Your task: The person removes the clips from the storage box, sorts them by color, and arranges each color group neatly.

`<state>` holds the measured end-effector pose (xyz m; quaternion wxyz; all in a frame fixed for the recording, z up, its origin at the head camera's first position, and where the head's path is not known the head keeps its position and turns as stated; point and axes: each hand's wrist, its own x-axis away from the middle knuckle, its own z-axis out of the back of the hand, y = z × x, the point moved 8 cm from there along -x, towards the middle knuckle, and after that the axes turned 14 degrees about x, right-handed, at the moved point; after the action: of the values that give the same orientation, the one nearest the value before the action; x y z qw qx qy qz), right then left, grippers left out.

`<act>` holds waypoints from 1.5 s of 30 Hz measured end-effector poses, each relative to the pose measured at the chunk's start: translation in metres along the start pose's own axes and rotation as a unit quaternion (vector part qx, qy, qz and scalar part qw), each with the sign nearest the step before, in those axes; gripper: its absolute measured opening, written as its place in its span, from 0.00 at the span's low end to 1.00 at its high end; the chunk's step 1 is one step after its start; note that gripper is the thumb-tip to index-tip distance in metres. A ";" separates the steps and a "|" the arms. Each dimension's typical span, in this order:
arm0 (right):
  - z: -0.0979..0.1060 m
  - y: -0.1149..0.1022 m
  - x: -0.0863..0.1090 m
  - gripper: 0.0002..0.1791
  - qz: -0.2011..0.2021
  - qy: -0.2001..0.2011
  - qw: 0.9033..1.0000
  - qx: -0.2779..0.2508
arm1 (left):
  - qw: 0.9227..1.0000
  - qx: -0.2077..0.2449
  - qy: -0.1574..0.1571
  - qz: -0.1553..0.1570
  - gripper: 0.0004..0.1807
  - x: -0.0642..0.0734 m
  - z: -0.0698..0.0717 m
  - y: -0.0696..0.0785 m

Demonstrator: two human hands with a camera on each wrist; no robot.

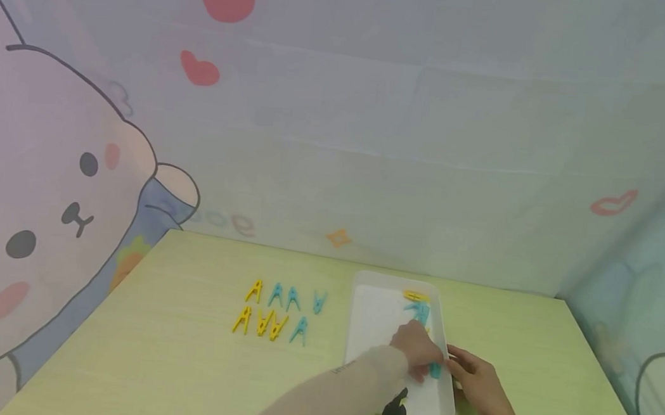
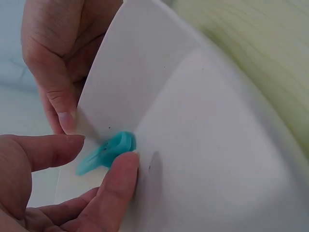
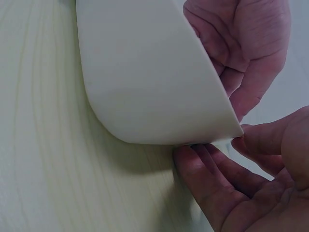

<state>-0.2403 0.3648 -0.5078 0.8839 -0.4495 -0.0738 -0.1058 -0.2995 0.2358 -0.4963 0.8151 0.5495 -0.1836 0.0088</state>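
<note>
My left hand [image 1: 415,349] reaches inside a white tray [image 1: 374,318]. In the left wrist view, a blue clothespin [image 2: 113,150] lies against the tray's inner wall between the thumb and fingers of that hand. A fingertip [image 2: 123,169] touches or nearly touches it, while the thumb appears apart from it. My right hand [image 1: 480,386] holds the tray's right side from outside, its thumb [image 3: 260,137] at the rim and its fingers against the outer wall. Farther up the tray lie a yellow clothespin [image 1: 416,296] and blue clothespins [image 1: 422,312], partly hidden by the left hand.
Left of the tray, several yellow clothespins [image 1: 242,319] and blue clothespins [image 1: 300,330] lie in two rough rows on the light wood-grain table [image 1: 158,349]. A printed cloth backdrop [image 1: 337,138] hangs behind the table. A black device [image 1: 396,409] sits at the left wrist.
</note>
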 end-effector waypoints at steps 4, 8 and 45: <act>0.000 0.000 0.000 0.25 0.000 0.000 1.000 0.001 | 1.000 -0.005 0.004 0.008 0.14 -0.001 -0.002 -0.001; 0.001 0.000 0.000 0.25 0.000 0.001 1.000 0.000 | 1.000 -0.024 0.008 0.009 0.15 0.001 -0.003 0.000; -0.004 0.008 -0.007 0.25 -0.006 -0.001 1.000 -0.012 | 0.995 0.081 -0.050 -0.030 0.08 0.008 0.043 0.013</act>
<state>-0.2448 0.3668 -0.5176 0.8776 -0.4601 -0.0764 -0.1112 -0.3077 0.2007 -0.4682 0.7578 0.6184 -0.2064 -0.0288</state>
